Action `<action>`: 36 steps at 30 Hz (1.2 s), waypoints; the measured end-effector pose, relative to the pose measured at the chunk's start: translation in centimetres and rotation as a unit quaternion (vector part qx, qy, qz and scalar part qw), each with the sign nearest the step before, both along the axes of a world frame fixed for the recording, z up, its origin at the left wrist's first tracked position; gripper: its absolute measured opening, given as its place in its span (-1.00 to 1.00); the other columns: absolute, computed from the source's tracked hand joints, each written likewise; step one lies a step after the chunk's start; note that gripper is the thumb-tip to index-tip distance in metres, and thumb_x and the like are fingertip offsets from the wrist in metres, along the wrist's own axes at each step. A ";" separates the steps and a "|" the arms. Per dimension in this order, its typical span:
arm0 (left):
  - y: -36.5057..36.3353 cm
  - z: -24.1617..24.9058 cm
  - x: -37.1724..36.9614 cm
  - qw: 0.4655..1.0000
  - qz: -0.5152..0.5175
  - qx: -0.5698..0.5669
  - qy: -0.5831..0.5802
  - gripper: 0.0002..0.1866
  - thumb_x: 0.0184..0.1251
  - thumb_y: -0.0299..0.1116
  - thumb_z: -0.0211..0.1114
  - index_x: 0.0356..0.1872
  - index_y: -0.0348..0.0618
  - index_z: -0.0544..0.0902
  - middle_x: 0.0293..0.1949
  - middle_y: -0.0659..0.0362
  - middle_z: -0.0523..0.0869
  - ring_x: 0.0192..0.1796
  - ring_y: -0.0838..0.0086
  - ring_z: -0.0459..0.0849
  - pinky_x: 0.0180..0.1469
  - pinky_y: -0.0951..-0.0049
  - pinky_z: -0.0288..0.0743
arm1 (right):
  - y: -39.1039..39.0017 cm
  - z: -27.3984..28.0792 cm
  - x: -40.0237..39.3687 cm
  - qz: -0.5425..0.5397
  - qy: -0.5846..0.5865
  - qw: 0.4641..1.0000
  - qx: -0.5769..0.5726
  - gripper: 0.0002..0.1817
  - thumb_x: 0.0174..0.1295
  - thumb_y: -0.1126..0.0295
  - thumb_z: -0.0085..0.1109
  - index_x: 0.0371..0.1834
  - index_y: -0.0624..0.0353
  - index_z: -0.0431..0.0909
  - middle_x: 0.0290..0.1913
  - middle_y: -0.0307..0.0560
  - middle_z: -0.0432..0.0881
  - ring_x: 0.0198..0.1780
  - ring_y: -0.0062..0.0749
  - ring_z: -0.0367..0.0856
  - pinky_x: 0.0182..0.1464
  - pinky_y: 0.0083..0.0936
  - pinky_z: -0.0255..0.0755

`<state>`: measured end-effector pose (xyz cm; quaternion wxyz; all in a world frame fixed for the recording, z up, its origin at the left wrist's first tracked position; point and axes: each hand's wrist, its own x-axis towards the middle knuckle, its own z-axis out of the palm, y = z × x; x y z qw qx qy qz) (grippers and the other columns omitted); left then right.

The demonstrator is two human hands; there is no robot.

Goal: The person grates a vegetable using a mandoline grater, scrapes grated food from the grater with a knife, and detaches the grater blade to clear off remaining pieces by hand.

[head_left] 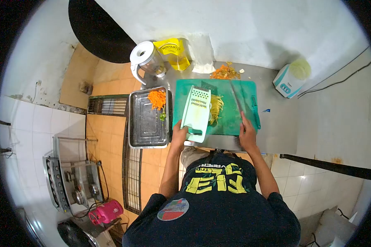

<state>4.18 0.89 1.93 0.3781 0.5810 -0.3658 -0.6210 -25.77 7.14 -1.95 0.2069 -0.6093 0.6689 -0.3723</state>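
My left hand [179, 136] is closed on the lower left edge of a pale green grater [197, 113], which is tilted over the left part of a green cutting board [231, 125]. Beside the grater, partly hidden under it, lies a pile of yellow-green shreds [215, 109]. A knife [236, 96] is held in my right hand [247, 132], its blade pointing away from me over the right part of the board.
Left of the board, a metal tray [144, 127] holds orange shreds [157, 99] and green bits [163, 116]. Behind stand a blender jug [148, 59], a yellow pouch [174, 53] and a heap of scraps [225, 72]. A blender base [287, 82] is at right.
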 end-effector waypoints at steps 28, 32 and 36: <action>2.6 -2.1 -1.8 0.999 0.009 0.001 0.043 -0.41 0.20 -0.58 0.01 0.34 -0.39 0.38 0.02 0.01 0.65 -0.07 0.36 0.64 -0.05 0.40 0.56 | -11.4 0.8 6.5 0.043 -0.566 0.759 0.319 -0.74 0.39 0.19 0.24 -0.12 0.16 0.56 -0.14 -0.20 0.65 -0.18 -0.50 0.62 -0.15 -0.42 0.55; 2.7 -2.3 -2.1 0.999 0.015 -0.006 0.031 -0.40 0.18 -0.58 0.00 0.34 -0.39 0.39 0.03 0.00 0.65 -0.04 0.35 0.64 -0.03 0.39 0.56 | -11.8 -0.1 6.7 0.079 -0.618 0.718 0.311 -0.67 0.39 0.24 0.23 0.01 0.30 0.55 -0.05 -0.09 0.68 -0.04 -0.42 0.68 -0.04 -0.39 0.60; 2.5 -1.8 -2.3 1.000 0.010 0.004 0.025 -0.40 0.18 -0.58 0.01 0.34 -0.38 0.39 0.03 0.00 0.65 -0.04 0.33 0.64 -0.01 0.39 0.55 | -12.2 -1.7 6.4 0.077 -0.626 0.707 0.320 -0.58 0.39 0.25 0.23 0.15 0.35 0.51 0.03 -0.04 0.68 -0.01 -0.39 0.69 -0.02 -0.38 0.61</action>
